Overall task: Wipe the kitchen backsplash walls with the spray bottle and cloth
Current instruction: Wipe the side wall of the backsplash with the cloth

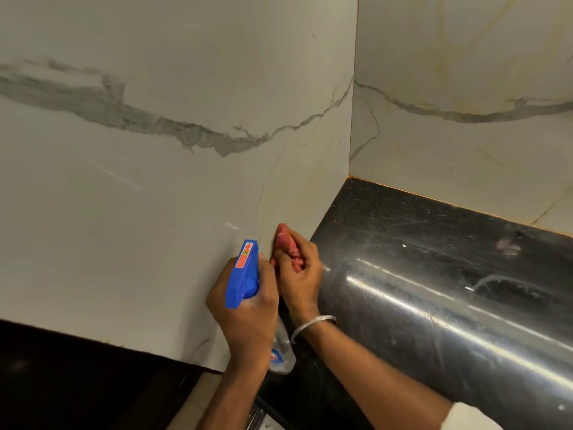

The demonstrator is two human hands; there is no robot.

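Left hand (245, 308): wrapped round neck of spray bottle (243, 274), blue trigger head uppermost, nozzle close to marble backsplash wall (139, 212), clear body hanging below the fist. Right hand (302, 274), close beside the left: clenched on bunched red cloth (286, 240), pressed to same wall just right of nozzle. Silver bangle (313, 324) on right wrist. Glossy black table (434, 274) right of both hands; second marble wall (465, 150) beyond it.
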